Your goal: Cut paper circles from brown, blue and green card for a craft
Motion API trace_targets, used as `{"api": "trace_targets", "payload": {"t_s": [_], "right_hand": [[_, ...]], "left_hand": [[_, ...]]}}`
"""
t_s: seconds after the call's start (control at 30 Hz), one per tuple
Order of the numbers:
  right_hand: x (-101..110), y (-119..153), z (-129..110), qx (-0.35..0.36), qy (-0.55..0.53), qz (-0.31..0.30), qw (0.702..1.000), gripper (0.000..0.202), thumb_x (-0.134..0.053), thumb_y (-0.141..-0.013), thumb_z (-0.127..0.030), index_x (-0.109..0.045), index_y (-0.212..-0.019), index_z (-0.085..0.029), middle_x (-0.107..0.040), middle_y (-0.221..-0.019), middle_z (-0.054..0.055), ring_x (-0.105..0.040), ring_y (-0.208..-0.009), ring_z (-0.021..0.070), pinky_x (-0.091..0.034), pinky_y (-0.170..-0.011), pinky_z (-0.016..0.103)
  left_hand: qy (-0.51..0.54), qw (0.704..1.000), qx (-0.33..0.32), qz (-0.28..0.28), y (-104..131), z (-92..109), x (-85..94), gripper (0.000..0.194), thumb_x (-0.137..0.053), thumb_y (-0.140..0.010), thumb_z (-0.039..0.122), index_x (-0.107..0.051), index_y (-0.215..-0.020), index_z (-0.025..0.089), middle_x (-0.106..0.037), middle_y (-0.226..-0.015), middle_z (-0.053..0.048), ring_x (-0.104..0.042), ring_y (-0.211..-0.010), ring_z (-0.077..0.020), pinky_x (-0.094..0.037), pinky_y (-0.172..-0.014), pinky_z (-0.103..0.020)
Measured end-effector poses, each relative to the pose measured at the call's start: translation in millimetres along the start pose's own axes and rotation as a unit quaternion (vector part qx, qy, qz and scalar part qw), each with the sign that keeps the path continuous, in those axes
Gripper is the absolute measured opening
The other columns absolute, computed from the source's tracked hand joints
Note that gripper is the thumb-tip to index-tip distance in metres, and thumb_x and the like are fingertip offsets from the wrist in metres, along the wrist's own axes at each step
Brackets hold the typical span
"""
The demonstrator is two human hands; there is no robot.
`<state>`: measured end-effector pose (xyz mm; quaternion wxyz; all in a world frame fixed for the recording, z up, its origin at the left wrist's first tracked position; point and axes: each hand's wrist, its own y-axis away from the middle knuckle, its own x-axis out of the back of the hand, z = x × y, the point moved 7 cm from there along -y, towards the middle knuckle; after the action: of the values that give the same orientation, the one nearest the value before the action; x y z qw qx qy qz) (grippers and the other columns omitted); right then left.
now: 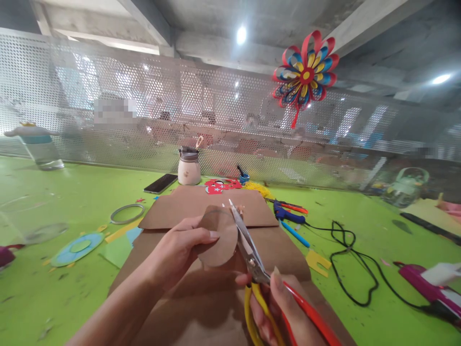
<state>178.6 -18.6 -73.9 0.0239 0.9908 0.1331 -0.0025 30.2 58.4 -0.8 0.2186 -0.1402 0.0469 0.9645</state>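
The left hand pinches the rounded brown paper between thumb and fingers, and along its right edge the scissors slant forward and leftward from the right hand, which is closed around their handles.

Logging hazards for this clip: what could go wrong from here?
The scissors in the right hand sit at the rounded paper piece's edge; a slip might nick it. The left hand's thumb rests on that piece near the blades and could get cut. The tips could also snag the brown paper behind.
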Motion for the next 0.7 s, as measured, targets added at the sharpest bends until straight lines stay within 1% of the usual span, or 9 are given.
{"api": "trace_targets", "payload": {"t_s": [0.07,0.13,0.17,0.23,0.3,0.33,0.47,0.6,0.7], "right_hand": [[-1.9,-1.9,4.3,-0.029,-0.049,0.025,0.998,0.063,-0.031,-0.086,-0.071,-0.054,-0.069,-0.015,-0.049,-0.055,-0.002,-0.043,-0.044,0.0057,-0.032,-0.042,0.018],[-2.8,-2.2,7.3,-0.053,-0.091,0.049,0.993,0.064,-0.041,-0.078,-0.077,-0.052,-0.064,-0.015,-0.046,-0.049,-0.003,-0.040,-0.043,0.0052,-0.030,-0.042,0.017],[-2.8,-2.0,7.5,-0.056,-0.102,0.058,0.992,0.065,-0.043,-0.075,-0.078,-0.054,-0.066,-0.014,-0.045,-0.048,-0.004,-0.040,-0.042,0.0051,-0.029,-0.041,0.017],[-1.7,-1.0,5.9,-0.054,-0.111,0.076,0.990,0.067,-0.045,-0.075,-0.078,-0.060,-0.082,-0.012,-0.047,-0.049,-0.004,-0.038,-0.040,0.0048,-0.028,-0.039,0.016],[-1.5,-0.1,3.9,-0.057,-0.116,0.081,0.988,0.072,-0.045,-0.074,-0.078,-0.061,-0.097,-0.011,-0.049,-0.052,-0.004,-0.038,-0.040,0.0045,-0.028,-0.039,0.016],[-1.4,0.2,3.0,-0.061,-0.115,0.082,0.988,0.073,-0.046,-0.074,-0.078,-0.062,-0.101,-0.011,-0.050,-0.053,-0.004,-0.038,-0.040,0.0043,-0.028,-0.039,0.016],[-1.2,0.2,-1.3,-0.064,-0.109,0.070,0.989,0.074,-0.046,-0.074,-0.078,-0.065,-0.100,-0.011,-0.051,-0.054,-0.003,-0.039,-0.040,0.0041,-0.030,-0.039,0.016],[-1.7,-0.3,-1.8,-0.062,-0.133,0.053,0.988,0.069,-0.049,-0.075,-0.074,-0.065,-0.100,-0.012,-0.053,-0.054,-0.002,-0.039,-0.039,0.0046,-0.031,-0.039,0.016],[-0.9,0.6,-1.7,-0.061,-0.134,0.058,0.987,0.068,-0.050,-0.076,-0.073,-0.065,-0.100,-0.011,-0.054,-0.055,-0.002,-0.040,-0.040,0.0052,-0.032,-0.039,0.016]], "left_hand": [[0.002,1.000,-0.002,-0.006,-0.4,-0.2,0.0,0.012,-0.063,-0.068,0.020,-0.072,-0.072,0.013,-0.068,-0.066,-0.005,-0.059,-0.064,-0.0172,-0.045,-0.065,-0.027],[0.005,1.000,-0.006,-0.014,-1.4,-0.2,-0.3,0.014,-0.063,-0.068,0.020,-0.072,-0.075,0.013,-0.068,-0.068,-0.005,-0.059,-0.065,-0.0167,-0.045,-0.065,-0.026],[0.005,1.000,-0.008,-0.016,-2.1,-0.1,-0.1,0.014,-0.063,-0.068,0.020,-0.072,-0.075,0.012,-0.068,-0.068,-0.005,-0.059,-0.064,-0.0165,-0.044,-0.065,-0.026],[0.002,1.000,-0.008,-0.015,-3.1,-0.1,0.6,0.013,-0.064,-0.067,0.020,-0.072,-0.074,0.012,-0.067,-0.068,-0.005,-0.058,-0.064,-0.0161,-0.044,-0.064,-0.025],[0.001,1.000,-0.006,-0.011,-3.6,-0.4,1.8,0.014,-0.064,-0.067,0.020,-0.072,-0.074,0.011,-0.067,-0.068,-0.006,-0.058,-0.064,-0.0161,-0.044,-0.063,-0.025],[0.003,1.000,-0.005,-0.010,-3.6,-0.5,2.2,0.014,-0.064,-0.067,0.020,-0.072,-0.075,0.011,-0.067,-0.068,-0.006,-0.058,-0.064,-0.0161,-0.044,-0.063,-0.025],[0.010,1.000,-0.003,-0.011,-2.9,-1.0,2.4,0.016,-0.063,-0.068,0.019,-0.073,-0.078,0.011,-0.068,-0.069,-0.007,-0.060,-0.064,-0.0170,-0.045,-0.064,-0.026],[0.010,1.000,-0.003,-0.014,-2.7,-0.6,1.0,0.017,-0.062,-0.068,0.018,-0.074,-0.079,0.011,-0.068,-0.064,-0.007,-0.063,-0.063,-0.0185,-0.047,-0.065,-0.027],[0.007,1.000,-0.003,-0.008,-2.9,-0.1,1.4,0.016,-0.063,-0.067,0.018,-0.074,-0.076,0.011,-0.069,-0.065,-0.007,-0.063,-0.062,-0.0183,-0.048,-0.063,-0.027]]}}
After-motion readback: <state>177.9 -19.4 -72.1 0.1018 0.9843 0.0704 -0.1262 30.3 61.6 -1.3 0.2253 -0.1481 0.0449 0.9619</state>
